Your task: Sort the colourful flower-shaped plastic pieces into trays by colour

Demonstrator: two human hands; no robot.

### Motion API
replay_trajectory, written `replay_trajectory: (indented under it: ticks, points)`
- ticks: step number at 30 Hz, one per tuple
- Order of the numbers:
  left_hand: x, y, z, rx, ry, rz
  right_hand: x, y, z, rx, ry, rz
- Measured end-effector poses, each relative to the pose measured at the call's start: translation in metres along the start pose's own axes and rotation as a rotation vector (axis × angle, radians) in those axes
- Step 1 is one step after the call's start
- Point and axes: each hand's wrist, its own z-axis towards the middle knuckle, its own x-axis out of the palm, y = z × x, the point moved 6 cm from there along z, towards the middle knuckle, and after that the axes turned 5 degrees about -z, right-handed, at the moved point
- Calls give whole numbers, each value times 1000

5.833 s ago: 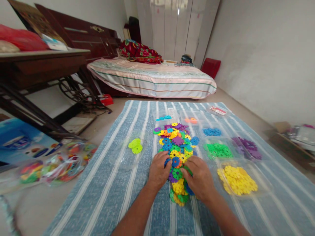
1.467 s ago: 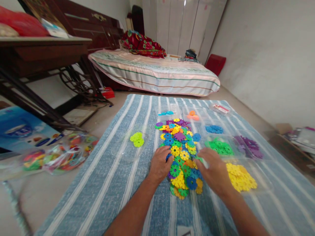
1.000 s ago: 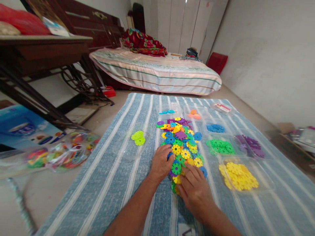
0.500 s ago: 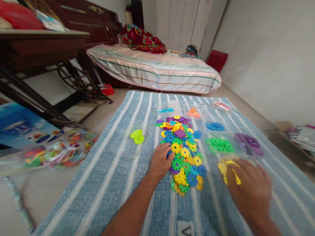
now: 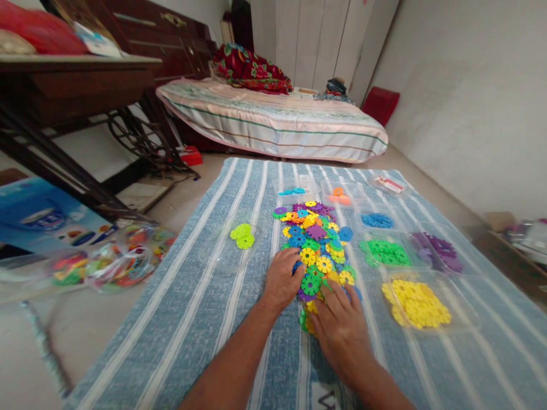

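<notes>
A long heap of notched plastic snowflake discs (image 5: 323, 263) in mixed colours lies on the striped cloth. My left hand (image 5: 282, 280) rests at the heap's left edge, its curled fingers and thumb around a dark blue disc (image 5: 296, 266). Over the near part of the heap, my right hand (image 5: 344, 322) reaches with fingers apart, touching the discs; a bit of green shows by its fingertips. To the right stand clear trays: one of yellow discs (image 5: 416, 303), one of green discs (image 5: 387, 252), one of purple discs (image 5: 442, 252) and one of blue discs (image 5: 376, 220).
Left of the heap is a clear tray with lime discs (image 5: 243, 236). Far trays hold light blue discs (image 5: 293, 192) and orange discs (image 5: 339, 196). A lidded clear box (image 5: 388, 184) sits at the far right. Bagged pieces (image 5: 123, 262) lie on the floor beside a sewing-machine table (image 5: 81, 85).
My right hand has moved left from the yellow tray to the heap; the yellow discs it held now lie in that tray. My left hand has stayed in place at the heap.
</notes>
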Motion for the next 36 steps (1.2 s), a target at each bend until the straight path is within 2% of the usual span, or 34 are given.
replay_trajectory:
  ticks: [7, 12, 16, 20, 24, 27, 29, 34, 36]
  points:
    - [0, 0, 1, 0, -7, -8, -7, -9, -11, -88, -84, 25]
    - [1, 0, 1, -6, -3, 6, -16, -11, -13, -96, -135, 50]
    - [1, 0, 1, 0, 7, 7, -17, -11, -10, -70, -125, 41]
    - [2, 1, 1, 4, 8, 14, -7, -7, -5, -32, -57, 5]
    - [2, 2, 1, 4, 9, 12, -4, -2, -4, -73, -72, 6]
    - [2, 2, 1, -10, 12, 2, -20, -8, -5, -97, -148, 24]
    - [2, 2, 0, -11, 11, -1, -37, -22, -5, -81, -179, -6]
    - [3, 4, 0, -6, 1, 0, -85, -82, -8, 63, -305, -342]
    - [3, 4, 0, -5, -2, 2, -94, -99, -9, 126, -330, -459]
